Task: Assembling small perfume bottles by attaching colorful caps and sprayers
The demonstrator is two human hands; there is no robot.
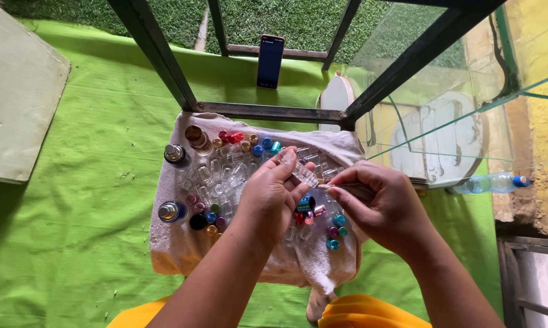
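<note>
My left hand (269,195) pinches a small clear glass vial (302,173), holding it tilted above a white towel (177,243). My right hand (380,203) is beside it, fingers closed on a thin small piece at the vial's mouth; what the piece is I cannot tell. Under both hands the towel carries several empty clear vials (216,173) and several coloured metallic caps (333,234) in red, blue, teal, pink and gold.
Larger bottles with metal tops (172,211) stand at the towel's left edge. A dark metal frame (268,112) with glass panels rises behind the towel. A phone (270,61) leans upright at the back. A plastic bottle (489,183) lies at right. Green cloth (74,212) covers the floor.
</note>
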